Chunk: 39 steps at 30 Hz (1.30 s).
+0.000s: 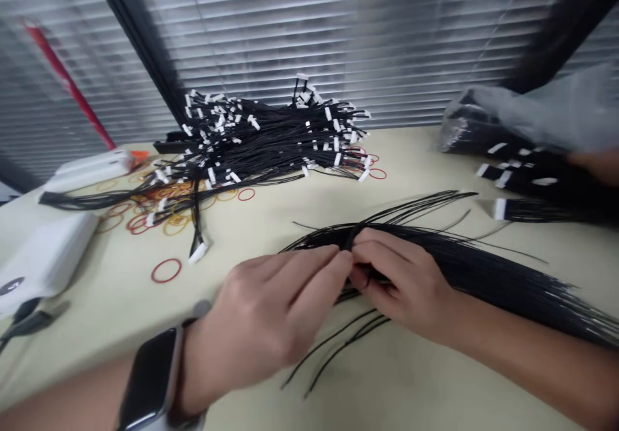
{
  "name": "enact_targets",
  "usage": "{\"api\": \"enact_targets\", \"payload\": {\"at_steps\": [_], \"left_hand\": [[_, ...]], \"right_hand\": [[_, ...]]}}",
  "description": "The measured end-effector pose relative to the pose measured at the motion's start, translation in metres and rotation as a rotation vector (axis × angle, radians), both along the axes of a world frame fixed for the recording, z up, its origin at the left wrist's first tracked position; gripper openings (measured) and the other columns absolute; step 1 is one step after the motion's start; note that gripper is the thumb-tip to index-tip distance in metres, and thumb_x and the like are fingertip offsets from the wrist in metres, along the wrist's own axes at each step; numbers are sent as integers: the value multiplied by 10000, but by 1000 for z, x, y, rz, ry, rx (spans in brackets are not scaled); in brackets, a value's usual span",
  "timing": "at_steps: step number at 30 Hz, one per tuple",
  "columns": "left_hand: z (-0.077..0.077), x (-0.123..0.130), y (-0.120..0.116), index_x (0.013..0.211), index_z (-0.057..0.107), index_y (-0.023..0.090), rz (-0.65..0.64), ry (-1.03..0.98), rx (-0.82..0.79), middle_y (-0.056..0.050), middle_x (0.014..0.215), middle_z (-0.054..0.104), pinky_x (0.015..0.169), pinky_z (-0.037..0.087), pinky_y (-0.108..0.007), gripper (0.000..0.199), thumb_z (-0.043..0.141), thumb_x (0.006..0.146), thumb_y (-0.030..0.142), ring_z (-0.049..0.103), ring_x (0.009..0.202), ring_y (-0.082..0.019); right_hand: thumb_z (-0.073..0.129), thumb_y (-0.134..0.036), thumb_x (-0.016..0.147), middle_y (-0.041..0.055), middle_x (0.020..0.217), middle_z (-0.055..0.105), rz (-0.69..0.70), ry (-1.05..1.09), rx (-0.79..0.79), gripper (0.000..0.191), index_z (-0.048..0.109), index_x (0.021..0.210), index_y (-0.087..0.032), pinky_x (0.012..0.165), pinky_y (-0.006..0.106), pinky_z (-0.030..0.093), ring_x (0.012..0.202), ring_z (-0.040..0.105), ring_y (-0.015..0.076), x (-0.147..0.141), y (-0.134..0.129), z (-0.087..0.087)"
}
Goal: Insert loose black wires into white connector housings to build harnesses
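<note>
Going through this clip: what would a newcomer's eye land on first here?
First come the left hand and right hand, front and centre, their fingers meeting in a loose bundle of thin black wires that fans out to the right. Behind them rises a large heap of black wires with white connectors. Scattered rubber bands, red and amber, lie in front of the heap's left side.

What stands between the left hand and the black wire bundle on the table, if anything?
Nothing visible stands in the way. The fingertips of the left hand are at the black wire bundle, right beside the right hand, which pinches the same wires.
</note>
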<state>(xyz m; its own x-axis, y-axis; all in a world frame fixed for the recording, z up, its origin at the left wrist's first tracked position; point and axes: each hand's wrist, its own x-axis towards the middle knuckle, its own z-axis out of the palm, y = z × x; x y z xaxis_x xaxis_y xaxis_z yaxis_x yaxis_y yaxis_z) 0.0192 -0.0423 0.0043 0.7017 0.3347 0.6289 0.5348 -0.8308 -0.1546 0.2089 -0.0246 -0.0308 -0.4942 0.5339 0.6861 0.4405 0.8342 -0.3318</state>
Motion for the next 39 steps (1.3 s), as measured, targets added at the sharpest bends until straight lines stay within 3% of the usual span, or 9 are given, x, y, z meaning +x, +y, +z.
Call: {"api": "enact_targets", "payload": {"at_steps": [5, 12, 18, 22, 26, 29, 33, 36, 39], "left_hand": [[7, 5, -1, 978, 599, 31, 2, 63, 100, -122, 936, 706, 588, 582, -274, 218, 465, 811, 69, 672, 771, -188], [7, 5, 1, 943, 618, 15, 0, 135, 145, -144, 893, 715, 484, 579, -283, 205, 471, 818, 83, 684, 677, -204], [8, 4, -2, 987, 602, -5, 2, 235, 274, -174, 934, 701, 527, 577, -277, 237, 490, 822, 121, 682, 784, -240], [3, 6, 6, 1000, 600, 2, 25, 294, 356, -162, 936, 701, 542, 565, -252, 246, 492, 833, 148, 676, 799, -224], [-7, 11, 18, 963, 608, 38, 89, 323, 272, -81, 818, 704, 481, 535, -237, 209, 450, 846, 107, 649, 617, -148], [-7, 12, 19, 977, 589, 37, 115, 271, 199, -92, 835, 691, 552, 550, -253, 216, 422, 851, 90, 647, 663, -155], [-2, 12, 11, 1009, 553, 30, 40, 77, 113, -122, 903, 679, 617, 562, -263, 236, 386, 850, 76, 648, 775, -175], [-1, 12, 5, 1041, 534, 77, 41, -129, -126, -100, 950, 663, 683, 551, -261, 268, 382, 825, 33, 627, 840, -161], [-5, 12, 4, 1011, 550, 141, 70, -300, -351, -56, 891, 662, 669, 530, -254, 301, 410, 787, -4, 618, 776, -136]], "right_hand": [[430, -70, 824, 7, 715, 460, -13, -3, 61, 123, 428, 767, -178, 563, 218, 387, 649, 431, 99, -1, 1, -3], [407, -85, 839, 4, 691, 445, -17, -23, 27, 130, 411, 749, -179, 532, 220, 379, 620, 418, 99, -1, 2, -2], [405, -79, 837, -6, 672, 424, -30, -36, 29, 143, 403, 733, -176, 533, 212, 370, 603, 402, 96, -1, 0, -2], [395, -91, 837, 16, 702, 455, -112, -65, 26, 124, 414, 746, -173, 570, 239, 395, 645, 446, 122, -1, 3, -4], [422, -84, 805, 19, 695, 490, -171, -153, -75, 119, 439, 733, -176, 567, 263, 406, 638, 481, 143, 0, 12, -7], [426, -74, 789, 13, 698, 498, -145, -90, -64, 115, 445, 764, -184, 568, 257, 414, 640, 487, 139, -1, 14, -6], [414, -77, 804, 0, 701, 456, -128, 24, 18, 116, 429, 797, -192, 557, 232, 398, 629, 448, 119, -4, 8, -1], [420, -61, 809, -7, 711, 429, -108, 86, 30, 126, 420, 804, -187, 572, 218, 383, 639, 425, 106, -7, 5, 0], [421, -74, 821, -9, 704, 419, -78, 89, -14, 115, 423, 782, -181, 579, 221, 369, 647, 416, 106, -10, 5, 1]]}}
